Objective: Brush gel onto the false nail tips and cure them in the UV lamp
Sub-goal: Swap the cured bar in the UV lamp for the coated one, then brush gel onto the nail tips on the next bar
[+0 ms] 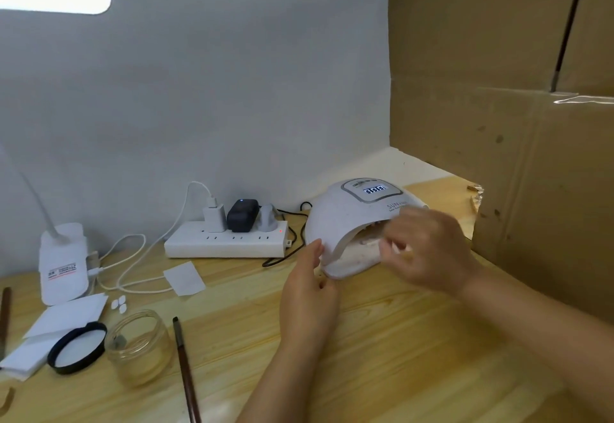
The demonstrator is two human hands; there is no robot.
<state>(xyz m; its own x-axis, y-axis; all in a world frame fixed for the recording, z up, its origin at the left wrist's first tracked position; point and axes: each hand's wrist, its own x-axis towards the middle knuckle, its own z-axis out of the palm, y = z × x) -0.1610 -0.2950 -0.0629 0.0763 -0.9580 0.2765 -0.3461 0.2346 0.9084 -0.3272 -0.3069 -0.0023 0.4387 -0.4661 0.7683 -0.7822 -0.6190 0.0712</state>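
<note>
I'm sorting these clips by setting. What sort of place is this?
Probably a makeshift home nail-craft desk, not a salon: a UV lamp with a lit display, loose false nail tips by a brush, and a cardboard box crowding the wooden desk.

A light wooden table [382, 356] carries everything. The UV lamp [345, 219] sits toward its back right. Left of the lamp lies a white power strip [226, 243], and in front of that a paper slip [184, 278]. Farther left of the lamp stand a desk-lamp base [63, 263], white pads [50, 333], three nail tips [119, 303], a black lid [78, 348], a clear jar [141, 346] and a brush [186, 372].
</note>
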